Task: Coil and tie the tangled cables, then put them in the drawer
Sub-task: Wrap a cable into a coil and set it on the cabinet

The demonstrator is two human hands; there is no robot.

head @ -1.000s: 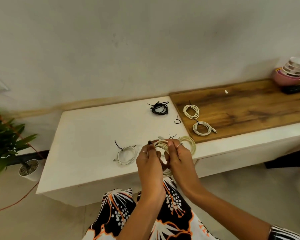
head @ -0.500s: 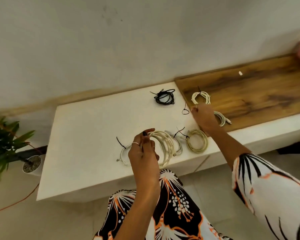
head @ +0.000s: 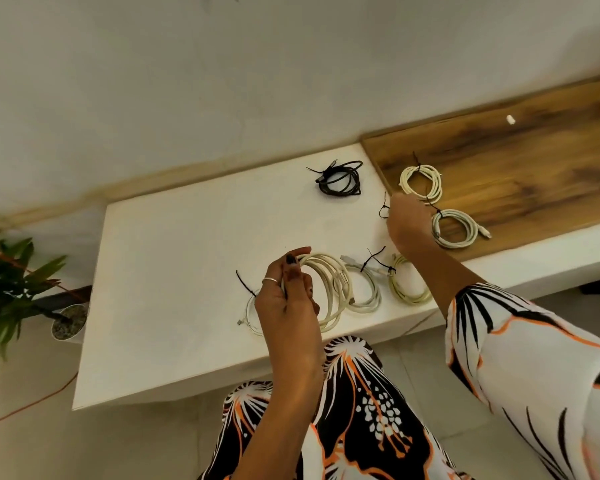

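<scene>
A potted plant [head: 11,285] stands on the floor off the left end of the white tabletop [head: 174,271]. Near the front edge, the left hand [head: 288,299] holds up a cream cable coil [head: 329,289], thumb and fingers pinching its looped strands. Behind that hand lies a thin whitish coil [head: 252,315], bound with a black tie. Right of the held coil, two more tied coils rest by the front edge: a pale one [head: 364,289] and a yellowish one [head: 407,285]. A glossy black coil [head: 342,176] lies toward the back edge. The right hand [head: 407,221] reaches to a loose black zip tie [head: 383,209] at the seam with the wooden top [head: 534,150]; its fingers are hidden, so their grip cannot be told. Two white tied coils [head: 421,181] [head: 456,228] lie on the wood: seven round coils in all, six pale, one black.
</scene>
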